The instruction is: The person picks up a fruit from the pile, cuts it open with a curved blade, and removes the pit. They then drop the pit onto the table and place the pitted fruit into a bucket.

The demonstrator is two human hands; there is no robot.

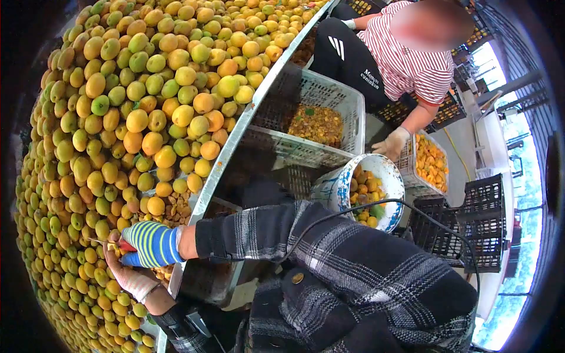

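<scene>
My right hand [150, 242], in a blue and green striped glove, is closed around the red handle of a small knife [125, 245]. The thin blade points left, past the fingers. Just below, my left hand [132, 277], in a pale pinkish glove, is closed on a small yellow fruit that looks like an apricot [113, 254]. Both hands meet at the fruit, partly hiding it and the blade. They are over the near edge of a large heap of yellow, green and orange fruit [138, 120]. Some brownish cut pieces [176, 209] lie close to my right hand.
A metal rim [241, 120] borders the heap. Beyond it stand a grey crate [338, 94] with yellow-brown pieces, a white and blue bucket [329, 191] of fruit and a crate of orange pieces [429, 165]. A co-worker's gloved hand [392, 144] is near the bucket. Black crates [482, 206] stand right.
</scene>
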